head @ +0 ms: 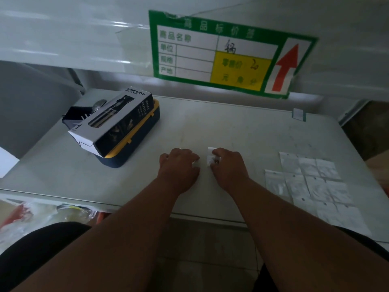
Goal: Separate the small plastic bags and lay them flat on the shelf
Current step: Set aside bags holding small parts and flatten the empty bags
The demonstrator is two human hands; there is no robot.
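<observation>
Both my hands are over the middle of the white shelf (231, 127), close together. My right hand (228, 167) pinches a small clear plastic bag (210, 157) between thumb and curled fingers. My left hand (179, 167) has its fingers curled over another bit of white plastic (196, 164) at its fingertips, mostly hidden. Several small plastic bags (309, 184) lie flat in overlapping rows on the right part of the shelf, each with a small hang hole.
A black-and-white spray bottle box (113, 123) rests on a blue-and-yellow box (128, 152) at the back left, beside a dark holder (75, 115). A green price sign (227, 53) hangs above. Packaged goods (42, 213) sit below the shelf's front edge.
</observation>
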